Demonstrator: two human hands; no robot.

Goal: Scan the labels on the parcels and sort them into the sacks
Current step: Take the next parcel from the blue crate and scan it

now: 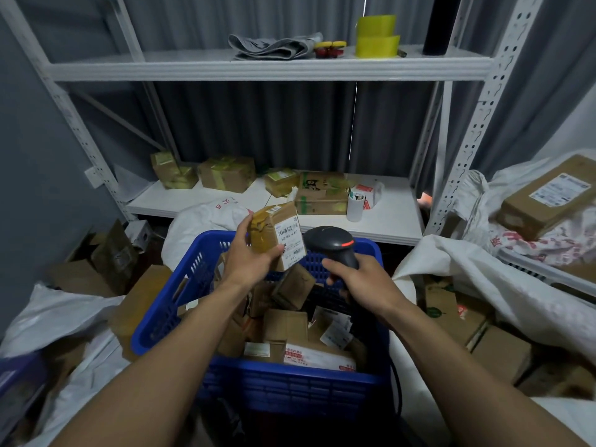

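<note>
left hand (248,253): mine; thumb and curled fingers grip a small brown parcel (271,233) by its taped left end, held above the far rim of the basket.
label (292,237): white with barcodes, on the parcel's right face, turned toward me; my thumb tip lies at its lower left corner.
right hand (358,279): fingers wrapped round the handle of the black scanner (332,245), index finger on the front. the scanner head shows a red lit strip and sits just beside the label; i cannot tell if they touch.
basket (167,304): blue with slotted walls, under both forearms, heaped with loose parcels (285,327), several tilted on edge.
cable (398,391): black, hangs outside the basket's right front corner.
left sack (58,314): white, against the basket's left wall, with floor boxes (106,253) piled behind it.
right sack (483,279): white, its folded edge rising near my right wrist, with more cartons (458,314) below it.
far sack (200,221): white with red print, slumped between the basket and the rack.
lower shelf (387,221): white board just beyond the basket, holding taped boxes (225,174) and a white cup (355,206).
upper shelf (258,71): holds a folded grey cloth (274,46) and yellow tape rolls (377,37).
big box (548,195): lies flat on white wrapping at far right.
open room: above the basket, between my hands and the lower shelf; sacks and rack uprights close in the sides.
</note>
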